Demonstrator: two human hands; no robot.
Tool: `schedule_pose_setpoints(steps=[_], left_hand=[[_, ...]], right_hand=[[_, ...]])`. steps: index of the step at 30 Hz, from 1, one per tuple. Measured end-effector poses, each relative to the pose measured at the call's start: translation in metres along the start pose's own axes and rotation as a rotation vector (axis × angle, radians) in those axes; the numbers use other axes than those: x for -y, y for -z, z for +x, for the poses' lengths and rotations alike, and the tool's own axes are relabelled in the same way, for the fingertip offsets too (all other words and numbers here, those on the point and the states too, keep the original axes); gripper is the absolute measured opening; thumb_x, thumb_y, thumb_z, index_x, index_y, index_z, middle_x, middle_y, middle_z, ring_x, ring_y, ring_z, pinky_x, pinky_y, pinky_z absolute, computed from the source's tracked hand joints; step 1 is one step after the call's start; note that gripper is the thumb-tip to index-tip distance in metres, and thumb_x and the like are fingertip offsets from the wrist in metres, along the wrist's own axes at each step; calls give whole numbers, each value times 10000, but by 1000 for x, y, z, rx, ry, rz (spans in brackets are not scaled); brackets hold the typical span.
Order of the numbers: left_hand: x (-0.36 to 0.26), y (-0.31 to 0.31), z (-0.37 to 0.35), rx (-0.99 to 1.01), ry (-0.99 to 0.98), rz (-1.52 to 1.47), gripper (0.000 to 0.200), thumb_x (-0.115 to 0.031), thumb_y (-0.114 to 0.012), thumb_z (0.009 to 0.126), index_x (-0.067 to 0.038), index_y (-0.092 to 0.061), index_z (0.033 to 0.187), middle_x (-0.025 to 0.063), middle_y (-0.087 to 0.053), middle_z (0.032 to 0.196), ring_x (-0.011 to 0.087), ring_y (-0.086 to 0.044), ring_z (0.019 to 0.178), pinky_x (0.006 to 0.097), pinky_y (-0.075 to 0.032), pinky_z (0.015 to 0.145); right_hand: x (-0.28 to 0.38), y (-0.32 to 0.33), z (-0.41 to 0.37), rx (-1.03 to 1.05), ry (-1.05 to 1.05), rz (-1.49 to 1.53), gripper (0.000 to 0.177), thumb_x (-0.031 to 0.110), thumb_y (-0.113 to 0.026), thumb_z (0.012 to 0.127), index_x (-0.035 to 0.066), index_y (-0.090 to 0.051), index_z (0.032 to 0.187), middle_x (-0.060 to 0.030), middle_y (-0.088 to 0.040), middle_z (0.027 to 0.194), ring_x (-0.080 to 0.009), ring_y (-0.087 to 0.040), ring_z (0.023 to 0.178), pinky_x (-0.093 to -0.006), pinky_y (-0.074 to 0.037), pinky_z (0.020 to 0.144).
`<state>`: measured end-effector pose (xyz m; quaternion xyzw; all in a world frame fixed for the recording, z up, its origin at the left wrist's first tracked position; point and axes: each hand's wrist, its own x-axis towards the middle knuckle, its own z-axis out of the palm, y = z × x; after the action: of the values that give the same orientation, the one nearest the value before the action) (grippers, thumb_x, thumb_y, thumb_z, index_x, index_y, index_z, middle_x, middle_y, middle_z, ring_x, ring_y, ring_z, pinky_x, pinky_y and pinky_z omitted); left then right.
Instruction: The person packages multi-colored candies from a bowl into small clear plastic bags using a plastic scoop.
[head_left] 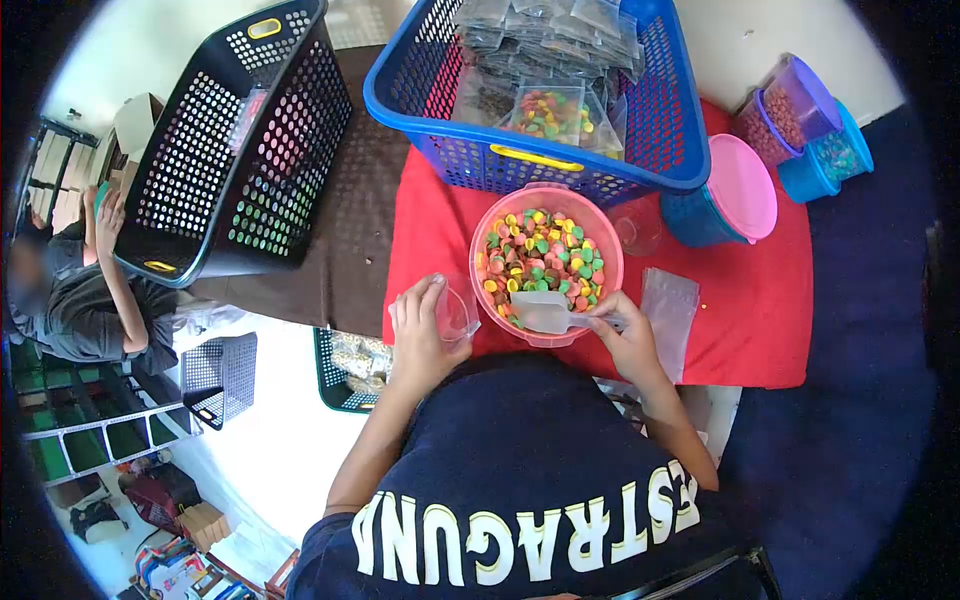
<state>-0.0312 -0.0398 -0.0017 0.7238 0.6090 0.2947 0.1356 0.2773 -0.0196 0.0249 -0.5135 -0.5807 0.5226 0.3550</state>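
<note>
My left hand [422,330] is closed round a clear round cup [456,312], just left of a pink bowl [612,290]. The bowl holds many small pink, green, yellow and brown pieces [540,250]. My right hand [630,338] grips the handle of a translucent scoop [542,312], whose blade rests over the pieces at the bowl's near side. Beside my right hand, a stack of clear plastic bags [670,315] lies on the red cloth [750,330].
A blue basket [540,155] with filled packets stands behind the bowl. A black basket [230,150] is at the left, with another person [85,290] beyond it. Lidded tubs [715,205] and purple-rimmed containers [785,115] stand at the right.
</note>
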Motion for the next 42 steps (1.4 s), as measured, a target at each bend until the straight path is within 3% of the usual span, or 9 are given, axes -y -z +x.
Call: schedule_pose_setpoints(steps=[11,24,27,30,33,34,36,39,42], left_hand=[[-3,-15,-18,224,61,-152,991,-176,-867,586,-26,-357,1423,201,-479,1347,403,-446,1249,559,-303,1103],[13,-16,-29,137,37,-287,1049,-260,-891,575,-29,-329,1431,203,-434,1383,416,-410,1293,593,-239,1144],[12,-19,-27,167,63,-278,1044,-258,-890,576,-31,-330,1428,201,-440,1377,413,-406,1298,591,-232,1147],[11,-16,-26,171,67,-282,1036,-260,-885,583,-32,-330,1428,198,-447,1374,408,-406,1300,592,-220,1152],[12,-9,-22,128,31,-255,1017,-259,-879,594,-34,-338,1424,196,-455,1369,401,-419,1287,592,-225,1145],[11,-5,-18,147,48,-262,1002,-257,-876,598,-32,-348,1419,196,-457,1368,400,-426,1277,585,-234,1139],[11,-2,-14,164,58,-269,987,-255,-873,603,-30,-357,1414,197,-459,1367,400,-433,1267,577,-243,1134],[12,0,-12,129,40,-256,961,-247,-869,606,-22,-375,1400,198,-459,1368,395,-438,1254,549,-277,1112],[11,5,-9,125,67,-277,939,-232,-863,612,-18,-384,1391,202,-459,1369,398,-438,1246,517,-305,1094]], right_hand=[[-8,-24,-13,-165,-24,181,111,83,-641,945,45,-539,966,-5,-578,902,-95,-568,892,-259,-460,806],[30,-50,-18,-172,0,231,107,63,-628,946,25,-536,985,-46,-590,938,-122,-587,915,-289,-478,844],[43,-49,-21,-97,45,52,103,43,-635,933,22,-546,982,-71,-607,952,-138,-608,923,-296,-491,830],[41,-40,-16,-285,222,-56,81,5,-640,909,15,-575,957,-80,-616,955,-153,-619,912,-295,-498,815],[42,-7,0,-460,275,-366,84,28,-667,877,29,-600,928,-97,-617,903,-238,-611,883,-361,-473,821],[46,1,4,-463,274,-370,84,28,-667,877,29,-600,928,-97,-617,903,-238,-611,883,-361,-473,821],[55,12,9,-407,326,-698,93,71,-679,857,45,-610,914,-100,-619,889,-292,-588,902,-403,-421,853],[46,11,7,-340,241,-717,92,96,-677,848,57,-617,906,-93,-620,889,-303,-565,894,-413,-386,846],[42,2,6,-365,287,-684,84,83,-673,846,54,-613,897,-92,-607,867,-293,-559,853,-406,-387,801]])
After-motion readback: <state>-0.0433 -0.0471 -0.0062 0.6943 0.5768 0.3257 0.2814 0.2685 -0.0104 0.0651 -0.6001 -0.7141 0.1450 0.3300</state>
